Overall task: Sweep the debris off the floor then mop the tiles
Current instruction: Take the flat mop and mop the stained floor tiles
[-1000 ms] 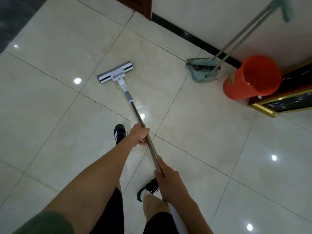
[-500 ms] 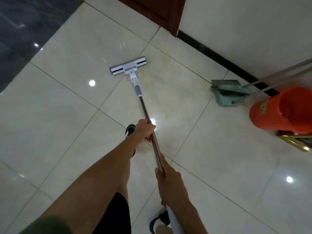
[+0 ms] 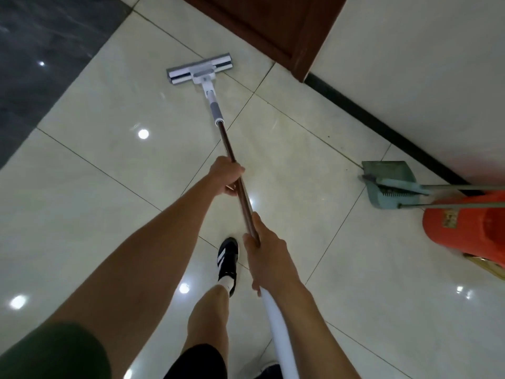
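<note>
both hands grip the mop (image 3: 216,116) pole, left hand (image 3: 226,177) ahead of right hand (image 3: 263,258); its head lies flat on the tiles (image 3: 109,165) near the door (image 3: 273,26).

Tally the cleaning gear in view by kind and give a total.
Mop: 1
Dustpan: 1
Broom, lying in the dustpan: 1
Orange bucket: 1
Total: 4
</note>
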`<state>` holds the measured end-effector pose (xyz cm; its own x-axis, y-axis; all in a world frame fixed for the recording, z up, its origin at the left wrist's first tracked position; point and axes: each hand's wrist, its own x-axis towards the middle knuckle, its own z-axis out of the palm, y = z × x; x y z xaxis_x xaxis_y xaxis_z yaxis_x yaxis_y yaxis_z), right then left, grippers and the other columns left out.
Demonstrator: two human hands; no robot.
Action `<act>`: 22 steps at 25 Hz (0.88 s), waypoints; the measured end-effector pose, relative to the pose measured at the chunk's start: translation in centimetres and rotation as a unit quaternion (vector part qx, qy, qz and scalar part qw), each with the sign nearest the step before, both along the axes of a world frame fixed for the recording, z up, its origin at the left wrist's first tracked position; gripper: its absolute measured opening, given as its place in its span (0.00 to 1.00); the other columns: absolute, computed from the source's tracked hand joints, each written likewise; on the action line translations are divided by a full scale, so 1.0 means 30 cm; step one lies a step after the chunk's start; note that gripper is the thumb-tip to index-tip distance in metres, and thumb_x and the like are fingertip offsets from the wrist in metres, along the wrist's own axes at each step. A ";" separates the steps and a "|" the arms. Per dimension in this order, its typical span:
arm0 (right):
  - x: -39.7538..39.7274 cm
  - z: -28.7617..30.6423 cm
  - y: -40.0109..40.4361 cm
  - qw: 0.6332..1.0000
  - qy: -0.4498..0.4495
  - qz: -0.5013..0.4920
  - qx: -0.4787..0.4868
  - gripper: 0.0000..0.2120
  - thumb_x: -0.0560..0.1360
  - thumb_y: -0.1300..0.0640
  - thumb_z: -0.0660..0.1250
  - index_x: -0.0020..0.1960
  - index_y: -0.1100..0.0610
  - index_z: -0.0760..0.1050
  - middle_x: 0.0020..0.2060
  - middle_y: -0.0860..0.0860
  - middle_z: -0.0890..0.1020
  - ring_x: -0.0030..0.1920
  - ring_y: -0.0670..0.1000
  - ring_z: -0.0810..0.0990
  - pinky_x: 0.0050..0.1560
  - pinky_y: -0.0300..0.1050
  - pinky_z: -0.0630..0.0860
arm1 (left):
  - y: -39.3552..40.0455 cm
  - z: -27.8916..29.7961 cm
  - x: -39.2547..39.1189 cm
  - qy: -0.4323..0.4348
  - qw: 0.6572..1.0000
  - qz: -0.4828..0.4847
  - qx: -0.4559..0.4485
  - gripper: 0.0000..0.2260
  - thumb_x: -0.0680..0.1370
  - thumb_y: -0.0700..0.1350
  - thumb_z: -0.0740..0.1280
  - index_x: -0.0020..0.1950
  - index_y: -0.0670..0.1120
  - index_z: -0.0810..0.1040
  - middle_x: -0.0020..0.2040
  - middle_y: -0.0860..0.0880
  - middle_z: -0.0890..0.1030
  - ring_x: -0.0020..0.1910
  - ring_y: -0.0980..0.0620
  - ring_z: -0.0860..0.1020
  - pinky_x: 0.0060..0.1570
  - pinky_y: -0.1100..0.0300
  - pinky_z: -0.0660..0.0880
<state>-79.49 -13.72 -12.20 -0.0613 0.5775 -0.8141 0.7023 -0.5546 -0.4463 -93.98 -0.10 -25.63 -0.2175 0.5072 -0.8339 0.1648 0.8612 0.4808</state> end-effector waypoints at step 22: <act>0.877 0.263 -1.286 0.996 -0.043 -0.057 -0.051 0.26 0.83 0.48 0.57 0.78 0.36 0.55 0.54 0.49 0.82 0.45 0.46 0.79 0.47 0.34 0.73 | -1.258 0.185 0.969 -0.033 0.989 -0.128 -0.067 0.10 0.79 0.41 0.67 0.58 0.39 0.73 0.46 0.38 0.82 0.35 0.43 0.83 0.27 0.54 0.80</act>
